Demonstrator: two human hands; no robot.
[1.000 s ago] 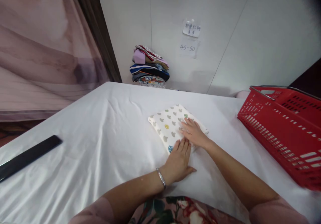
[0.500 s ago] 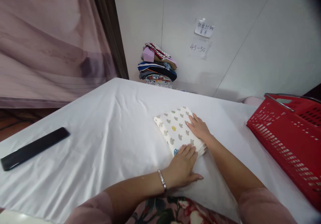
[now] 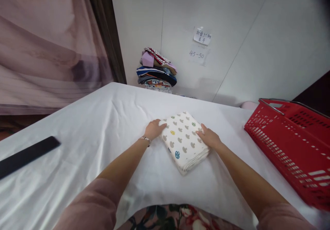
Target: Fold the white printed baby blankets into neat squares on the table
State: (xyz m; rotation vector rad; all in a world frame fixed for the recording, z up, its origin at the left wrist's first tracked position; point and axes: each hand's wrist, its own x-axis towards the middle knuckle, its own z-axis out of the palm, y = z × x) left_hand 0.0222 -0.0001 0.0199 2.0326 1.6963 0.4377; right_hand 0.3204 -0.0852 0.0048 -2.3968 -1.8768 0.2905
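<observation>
A folded white cloth [image 3: 183, 140] printed with grey, green, yellow and blue mouse-head shapes lies on the white-covered table [image 3: 103, 127]. My left hand [image 3: 154, 129], a bracelet on its wrist, grips the cloth's far left corner with curled fingers. Against the cloth's right edge rests my right hand [image 3: 209, 137], fingers closed over that edge. Both hands hold the cloth from opposite sides.
A red plastic basket [image 3: 291, 144] with metal handles sits at the table's right. A long black flat object [image 3: 25, 156] lies at the left edge. A stack of folded clothes [image 3: 156, 70] stands against the back wall, below two paper notes [image 3: 199, 44]. A pink curtain hangs at left.
My left hand moved from the cloth's near edge to its far left corner. My right hand slid from on top of the cloth to its right edge. The cloth stayed in place.
</observation>
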